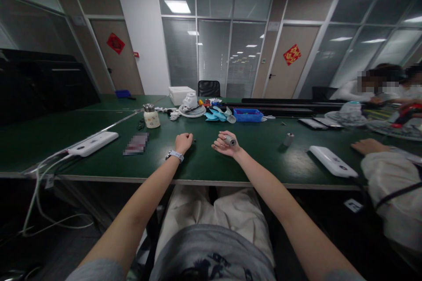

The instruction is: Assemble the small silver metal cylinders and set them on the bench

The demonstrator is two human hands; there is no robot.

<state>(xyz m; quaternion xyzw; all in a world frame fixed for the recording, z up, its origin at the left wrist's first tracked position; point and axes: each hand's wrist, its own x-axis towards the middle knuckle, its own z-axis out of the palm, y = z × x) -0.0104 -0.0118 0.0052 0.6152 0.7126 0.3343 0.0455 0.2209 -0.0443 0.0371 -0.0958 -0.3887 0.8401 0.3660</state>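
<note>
"Where's the grey cylinder [230, 140]?"
"Grasped in the right hand [226, 144], at three o'clock from the left hand [183, 142]."
"And the left?"
"Fingers curled; I can't tell whether it grips anything."
"The step?"
"Seemingly holding the cylinder; moving it calls for a steady grip."

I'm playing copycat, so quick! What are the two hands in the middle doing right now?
Left hand: curled closed; whether it holds anything can't be told.
Right hand: holding a grey cylinder.
</note>
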